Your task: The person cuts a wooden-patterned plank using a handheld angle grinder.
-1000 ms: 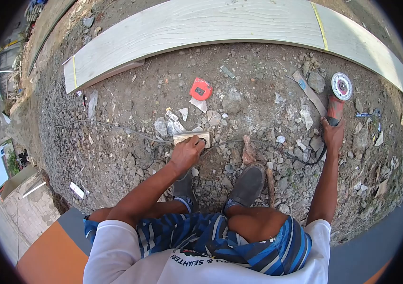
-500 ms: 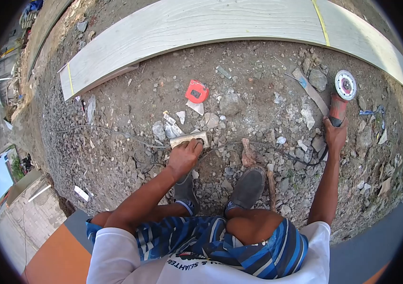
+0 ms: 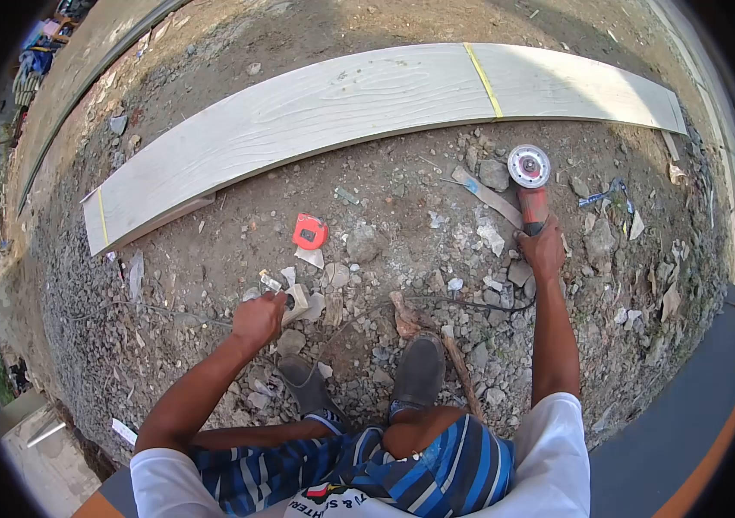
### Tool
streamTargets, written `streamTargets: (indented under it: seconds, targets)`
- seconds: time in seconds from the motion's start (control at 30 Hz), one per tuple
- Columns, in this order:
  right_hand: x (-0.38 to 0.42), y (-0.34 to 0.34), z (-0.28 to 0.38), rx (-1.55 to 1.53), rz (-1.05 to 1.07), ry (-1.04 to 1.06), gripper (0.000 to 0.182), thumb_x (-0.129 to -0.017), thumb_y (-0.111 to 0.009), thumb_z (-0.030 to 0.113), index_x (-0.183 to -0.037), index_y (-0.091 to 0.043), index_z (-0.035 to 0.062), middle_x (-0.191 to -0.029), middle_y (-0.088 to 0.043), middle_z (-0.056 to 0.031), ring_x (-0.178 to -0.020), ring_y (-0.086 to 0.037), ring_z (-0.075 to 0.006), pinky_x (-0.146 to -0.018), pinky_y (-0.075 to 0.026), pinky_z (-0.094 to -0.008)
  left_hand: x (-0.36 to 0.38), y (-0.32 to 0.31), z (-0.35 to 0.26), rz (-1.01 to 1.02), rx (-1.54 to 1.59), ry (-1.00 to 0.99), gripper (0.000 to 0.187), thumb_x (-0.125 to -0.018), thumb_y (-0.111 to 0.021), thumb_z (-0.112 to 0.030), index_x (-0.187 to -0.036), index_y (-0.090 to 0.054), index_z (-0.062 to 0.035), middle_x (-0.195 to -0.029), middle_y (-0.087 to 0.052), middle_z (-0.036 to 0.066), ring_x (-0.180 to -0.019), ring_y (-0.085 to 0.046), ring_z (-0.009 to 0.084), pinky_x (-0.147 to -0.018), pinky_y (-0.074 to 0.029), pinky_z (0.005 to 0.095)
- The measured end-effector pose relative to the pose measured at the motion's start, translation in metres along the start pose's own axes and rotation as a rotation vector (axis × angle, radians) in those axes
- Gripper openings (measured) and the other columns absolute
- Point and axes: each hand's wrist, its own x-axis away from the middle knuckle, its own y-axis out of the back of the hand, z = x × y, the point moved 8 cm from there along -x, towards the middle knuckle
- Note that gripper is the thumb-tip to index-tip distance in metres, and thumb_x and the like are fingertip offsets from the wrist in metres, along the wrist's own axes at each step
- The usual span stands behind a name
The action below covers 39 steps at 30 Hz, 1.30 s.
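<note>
Faces a long pale board (image 3: 341, 104), long axis running left to right beyond both hands, touching neither. On the near side of it, at left, pinches what looks like a small dark object (image 3: 290, 301) in the curled left hand (image 3: 258, 319), right beside a pale wooden block (image 3: 300, 299); cannot tell any grip on the block itself. Has a red tape measure (image 3: 309, 231) on the ground (image 3: 251, 203) ahead and slightly right of that hand, untouched. At right, holds a grinder (image 3: 533, 205) in the right hand (image 3: 542, 250), wrapped round the dark rear end, well apart from the left. Points the grinder's long axis straight ahead, crosswise to the board, with the round disc (image 3: 529, 166) at the far end, near the board but not touching.
</note>
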Motion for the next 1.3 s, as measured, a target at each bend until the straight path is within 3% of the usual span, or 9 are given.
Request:
streamTargets:
  seconds: [0.17,0.27,0.33,0.47,0.7,0.97,1.03,1.1,1.3]
  targets:
    - [-0.010,0.011,-0.003,-0.069,-0.014,-0.058,0.068,-0.068,-0.084,0.030,-0.123,-0.057,-0.0006,-0.106,-0.071,-0.0237,-0.096,-0.072,-0.0388,-0.082,-0.056,-0.0506,0.018,0.035,0.136,0.163,-0.325,0.323,0.034,-0.097,-0.061,-0.027,-0.122,-0.065,-0.0050,-0.110,-0.072,0.021,-0.099,-0.073,0.0372,-0.081,-0.060,0.0490]
    - [0.025,0.006,0.003,-0.780,0.388,-0.214,0.042,-0.078,-0.074,0.024,-0.105,-0.061,-0.0052,-0.079,-0.069,-0.0142,-0.061,-0.069,-0.0271,-0.056,-0.057,-0.0427,0.031,0.059,0.162,0.100,-0.345,0.313,0.056,-0.091,-0.072,-0.037,-0.135,-0.061,-0.0046,-0.130,-0.065,0.025,-0.120,-0.065,0.0371,-0.099,-0.054,0.0495]
    - [0.063,0.027,0.006,-1.135,0.427,-0.246,0.042,-0.080,-0.074,0.024,-0.109,-0.061,-0.0038,-0.079,-0.070,-0.0147,-0.064,-0.071,-0.0253,-0.057,-0.059,-0.0397,0.016,0.067,0.162,-0.049,-0.002,0.133,0.082,-0.084,-0.079,-0.048,-0.147,-0.052,-0.0049,-0.144,-0.055,0.027,-0.134,-0.054,0.0377,-0.110,-0.046,0.0482]
    - [0.147,0.146,0.061,-1.743,0.349,-0.202,0.035,-0.087,-0.070,0.022,-0.112,-0.062,-0.0011,-0.086,-0.071,-0.0161,-0.069,-0.072,-0.0237,-0.062,-0.063,-0.0357,-0.001,0.119,0.093,-0.006,0.552,-0.137,0.085,-0.087,-0.076,-0.052,-0.151,-0.047,-0.0049,-0.147,-0.053,0.026,-0.134,-0.055,0.0392,-0.111,-0.045,0.0455]
    - [0.180,0.295,0.153,-1.784,0.331,0.188,0.041,-0.089,-0.067,0.025,-0.117,-0.058,-0.0028,-0.092,-0.070,-0.0156,-0.081,-0.073,-0.0249,-0.068,-0.064,-0.0392,-0.034,0.202,-0.017,0.016,0.685,-0.498,0.078,-0.091,-0.074,-0.048,-0.150,-0.048,-0.0031,-0.141,-0.060,0.024,-0.127,-0.062,0.0335,-0.106,-0.048,0.0430]
    - [0.133,0.218,0.183,-1.346,0.533,0.070,0.033,-0.086,-0.074,0.024,-0.106,-0.060,0.0024,-0.085,-0.069,-0.0112,-0.068,-0.071,-0.0206,-0.061,-0.059,-0.0344,-0.066,0.215,-0.129,0.155,0.818,-0.646,0.070,-0.099,-0.065,-0.048,-0.148,-0.050,-0.0004,-0.140,-0.061,0.020,-0.128,-0.061,0.0293,-0.107,-0.047,0.0425]
    - [0.109,0.191,0.184,-1.260,0.601,0.127,0.033,-0.085,-0.077,0.022,-0.106,-0.060,0.0027,-0.084,-0.069,-0.0102,-0.068,-0.070,-0.0195,-0.061,-0.059,-0.0338,-0.084,0.210,-0.144,0.130,0.746,-0.608,0.073,-0.102,-0.055,-0.058,-0.148,-0.050,-0.0023,-0.139,-0.062,0.019,-0.128,-0.060,0.0297,-0.105,-0.048,0.0424]
    - [0.093,0.164,0.183,-1.149,0.672,0.146,0.035,-0.082,-0.080,0.016,-0.107,-0.060,0.0026,-0.083,-0.068,-0.0085,-0.069,-0.070,-0.0174,-0.063,-0.058,-0.0325,-0.110,0.190,-0.157,0.401,0.790,-0.380,0.075,-0.104,-0.043,-0.064,-0.151,-0.048,-0.0056,-0.140,-0.060,0.017,-0.126,-0.061,0.0292,-0.104,-0.049,0.0420]
    - [0.050,0.116,0.198,-1.304,0.758,0.422,0.055,-0.077,-0.084,0.018,-0.122,-0.060,-0.0017,-0.101,-0.071,-0.0106,-0.091,-0.071,-0.0209,-0.081,-0.057,-0.0342,-0.210,0.181,-0.235,0.288,1.617,-0.311,0.075,-0.104,-0.037,-0.067,-0.151,-0.043,-0.0082,-0.146,-0.055,0.016,-0.128,-0.058,0.0279,-0.111,-0.045,0.0449]
